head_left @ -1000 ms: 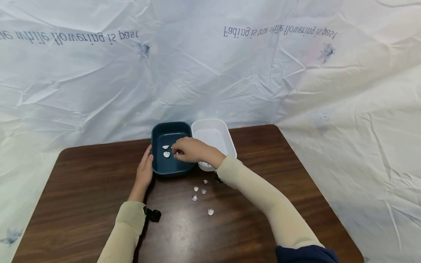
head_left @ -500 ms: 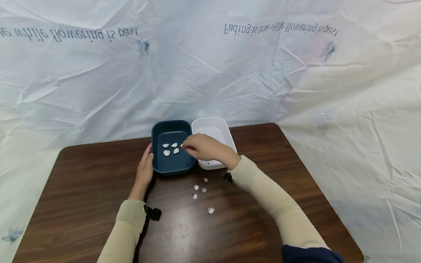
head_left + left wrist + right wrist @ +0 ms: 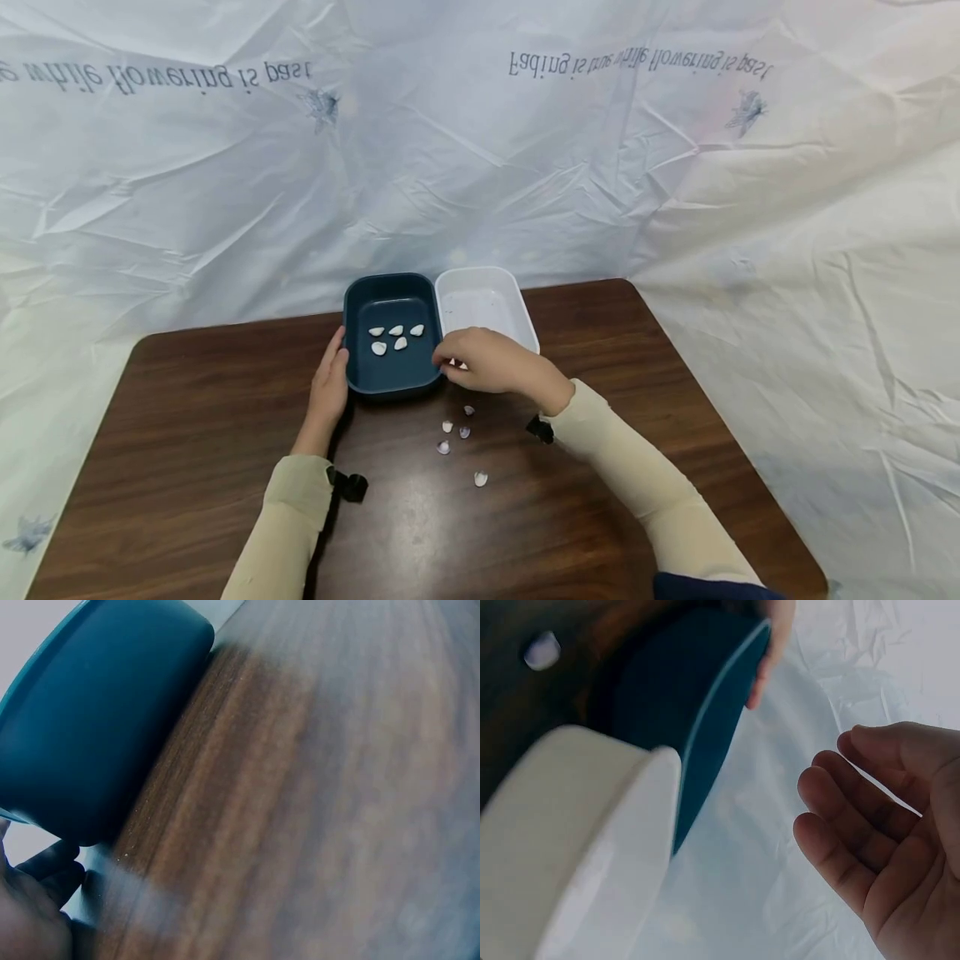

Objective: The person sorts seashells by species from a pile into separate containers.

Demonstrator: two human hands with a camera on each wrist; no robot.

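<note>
My left hand rests with straight fingers along the left side of a dark blue rectangular dish. Inside that dish lie several white seashells, in two loose rows. Above the near end of a white dish is my right hand, its fingertips close to the rim between the two dishes. The right wrist view shows the right fingers loosely bent with nothing between them. Small white bits in the white dish show under this hand, which hides the rest of the dish's near end.
Several small purple-and-white shells lie on the brown wooden table in front of the dishes. One shell sits nearer to me. A pale printed cloth hangs behind the table.
My right hand has moved right and back from over the blue dish to the white one. A shell that was at its fingertips now lies in the blue dish. The left hand has stayed put.
</note>
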